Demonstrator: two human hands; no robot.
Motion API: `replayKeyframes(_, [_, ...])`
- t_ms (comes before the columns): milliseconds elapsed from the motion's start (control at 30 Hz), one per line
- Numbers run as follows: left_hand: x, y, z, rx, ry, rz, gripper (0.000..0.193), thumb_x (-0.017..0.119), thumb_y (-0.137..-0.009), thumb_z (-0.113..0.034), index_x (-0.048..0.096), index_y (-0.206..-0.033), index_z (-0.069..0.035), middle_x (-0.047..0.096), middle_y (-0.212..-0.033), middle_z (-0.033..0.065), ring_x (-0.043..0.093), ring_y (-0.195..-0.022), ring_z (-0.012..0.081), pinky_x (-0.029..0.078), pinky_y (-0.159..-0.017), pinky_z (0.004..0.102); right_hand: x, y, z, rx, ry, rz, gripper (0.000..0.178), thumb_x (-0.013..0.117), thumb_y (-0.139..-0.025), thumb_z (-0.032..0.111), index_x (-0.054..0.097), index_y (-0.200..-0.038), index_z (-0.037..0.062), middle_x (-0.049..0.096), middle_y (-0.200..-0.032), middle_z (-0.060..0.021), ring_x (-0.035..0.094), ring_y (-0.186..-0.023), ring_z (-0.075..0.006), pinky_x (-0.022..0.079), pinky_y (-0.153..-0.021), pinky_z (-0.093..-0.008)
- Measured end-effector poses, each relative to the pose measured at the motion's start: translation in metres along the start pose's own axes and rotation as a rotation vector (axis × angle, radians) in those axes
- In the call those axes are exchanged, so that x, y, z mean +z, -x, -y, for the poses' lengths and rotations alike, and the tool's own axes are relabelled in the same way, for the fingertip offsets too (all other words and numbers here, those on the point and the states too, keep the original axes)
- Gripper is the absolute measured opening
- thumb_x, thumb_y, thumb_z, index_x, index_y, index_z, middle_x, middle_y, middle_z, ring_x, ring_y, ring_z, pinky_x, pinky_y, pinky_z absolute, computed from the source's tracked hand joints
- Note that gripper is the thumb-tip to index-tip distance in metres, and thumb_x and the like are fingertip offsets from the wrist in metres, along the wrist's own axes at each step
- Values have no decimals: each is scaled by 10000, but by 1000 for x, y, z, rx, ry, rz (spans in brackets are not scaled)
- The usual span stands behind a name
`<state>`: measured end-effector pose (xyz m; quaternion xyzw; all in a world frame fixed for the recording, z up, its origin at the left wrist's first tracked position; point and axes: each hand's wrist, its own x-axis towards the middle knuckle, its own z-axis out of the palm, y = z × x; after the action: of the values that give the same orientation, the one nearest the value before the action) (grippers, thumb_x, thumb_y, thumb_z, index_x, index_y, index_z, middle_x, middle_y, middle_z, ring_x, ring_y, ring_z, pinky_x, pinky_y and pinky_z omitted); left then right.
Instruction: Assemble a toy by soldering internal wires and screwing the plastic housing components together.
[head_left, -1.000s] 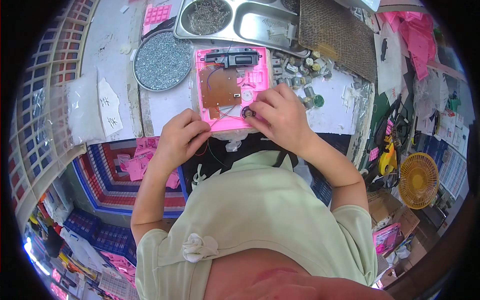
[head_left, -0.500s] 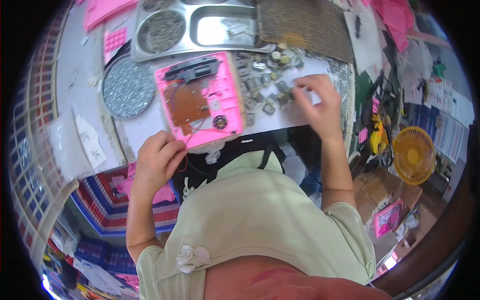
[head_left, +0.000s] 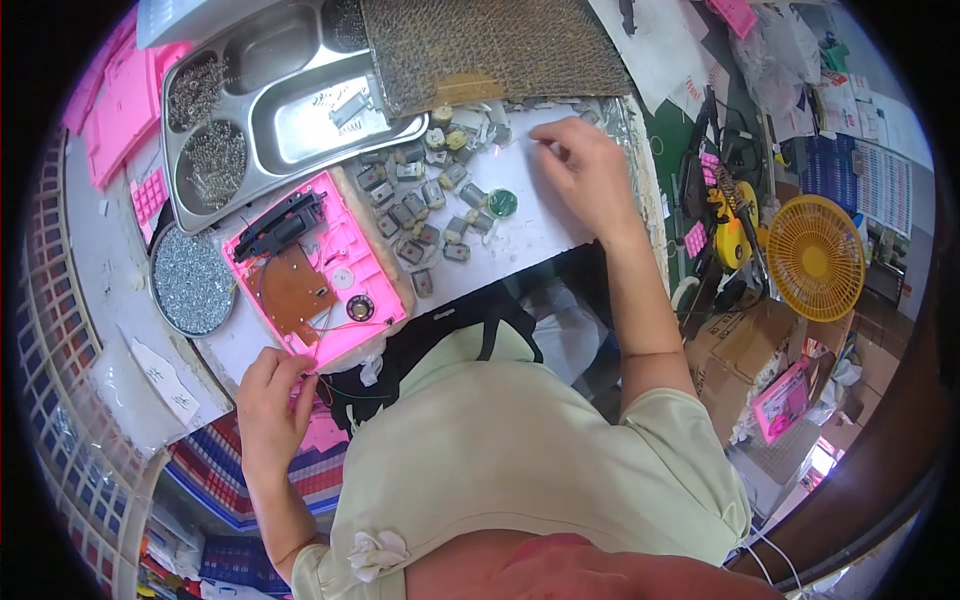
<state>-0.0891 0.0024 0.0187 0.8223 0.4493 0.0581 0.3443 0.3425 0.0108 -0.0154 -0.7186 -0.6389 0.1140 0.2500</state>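
A pink plastic casing [head_left: 388,265] lies at the table's front edge, with a brown circuit board [head_left: 290,293], a black part [head_left: 280,228], a small round speaker [head_left: 360,308] and thin wires inside. My left hand [head_left: 268,410] is closed at its near-left corner, fingertips pinching thin wires. My right hand [head_left: 585,175] hovers over the white tabletop at right, fingers curled and thumb near the index finger; whatever they may hold is too small or hidden. Left of it, several small metal motors [head_left: 430,195] lie scattered beside a small green round thing [head_left: 502,203].
A metal compartment tray [head_left: 255,130] with small metal parts stands behind the casing. Left of the casing is a round dish of screws [head_left: 193,280]. A brown bristly board [head_left: 490,50] lies at the back. A yellow fan [head_left: 815,258] and cardboard box [head_left: 740,345] are at right.
The view has shifted, so the table appears tilted. My right hand has moved away from the motors to the right and back, uncovering the green round thing. My left hand stays at the casing's corner.
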Motion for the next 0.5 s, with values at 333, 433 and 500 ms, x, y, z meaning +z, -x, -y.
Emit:
replayKeyframes(333, [-18,-7,-12,26,8,67,220,743,-780,-32,651,-980,-14,585,-861,138,603,-755,313,475,-654,382,30,-21,0,126,18,-31,202,745,-815,218,710,-844,21,675,-729,-123,660,-642,-259,513,-625,-355])
replayKeyframes(433, [-43,-27,-21,100,130,66,213,737,-771,-24,664,-970,-4,607,-836,125,605,-733,284,483,-651,361,10,-8,-8,47,35,-23,187,728,-834,177,653,-867,9,624,-710,-104,609,-618,-243,499,-630,-341])
replayKeyframes(500, [-58,-57,-27,202,91,-34,151,723,-794,-22,669,-933,0,604,-797,111,593,-702,274,480,-645,351,-2,1,-8,19,9,-64,179,716,-856,152,614,-874,6,601,-707,-74,577,-604,-192,478,-614,-315])
